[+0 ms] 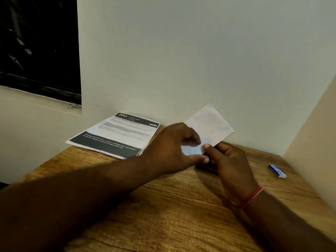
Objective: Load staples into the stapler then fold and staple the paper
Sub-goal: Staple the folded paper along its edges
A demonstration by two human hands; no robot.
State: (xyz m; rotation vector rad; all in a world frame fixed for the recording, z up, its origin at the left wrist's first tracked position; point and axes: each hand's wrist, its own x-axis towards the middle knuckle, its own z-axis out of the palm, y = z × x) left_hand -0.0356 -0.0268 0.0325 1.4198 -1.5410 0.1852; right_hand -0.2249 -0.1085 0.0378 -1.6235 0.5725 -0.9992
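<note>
Head view. Folded paper (209,124) held up off the wooden table (163,215), tilted toward the pale wall (181,51), near lower corner lost between the two hands. Pinched at that corner by the left hand (174,146), fingers curled over the top face, thumb underneath. Pressed from above by the thumb of the right hand (231,160), with the other fingers wrapped round a dark stapler (204,167). Only slivers of the stapler on show: a black edge below the left thumb and a bit beside the right forefinger. Impossible to tell whether the paper sits inside its mouth. Red thread band (251,197) round the right wrist.

Further left, a printed sheet (116,135) flat against the wall, near right corner hidden behind the left hand, heading "2683 LIVING ROOM" legible, small print too blurred to read. Well apart to the right, near the side wall, a small blue and white staple box (277,171) lying flat. Upper left, a black panel (36,42), cut off by the frame edge, contents hard to make out.
</note>
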